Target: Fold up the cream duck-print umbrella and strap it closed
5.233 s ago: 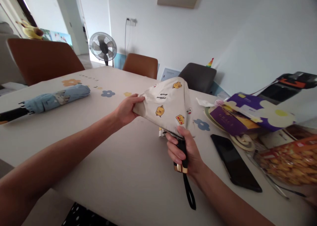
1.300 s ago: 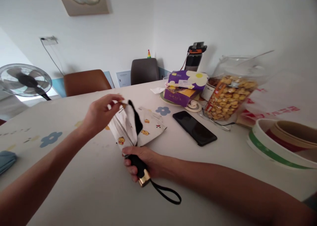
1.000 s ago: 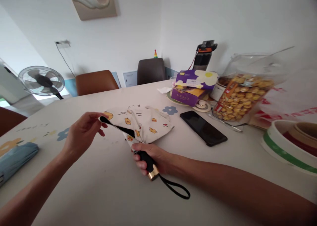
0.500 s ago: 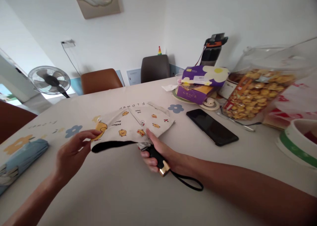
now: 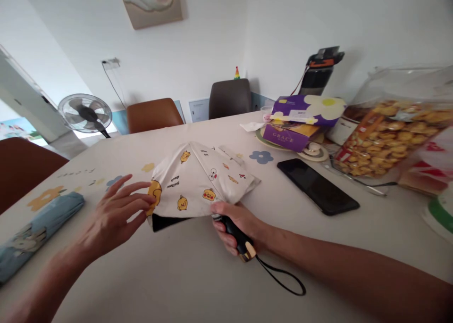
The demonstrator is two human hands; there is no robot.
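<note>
A white folding umbrella with yellow duck prints and a black lining lies partly unfurled over the table. My right hand is wrapped around its black handle, whose gold end and black wrist strap stick out toward me. At the canopy's left edge is my left hand, fingers stretched and spread, fingertips at the fabric by a large duck print. Whether the thumb presses on the cloth is hard to make out. Further left rests a folded blue umbrella.
A black phone lies right of the umbrella. Behind it stand a purple box, a dark bottle and a clear container of snacks. Chairs line the table's far side, with a fan beyond.
My left hand's fingers have gone from pinching the canopy edge to spread out. The canopy bulges higher, and the handle has tilted slightly downward. The view has shifted left.
</note>
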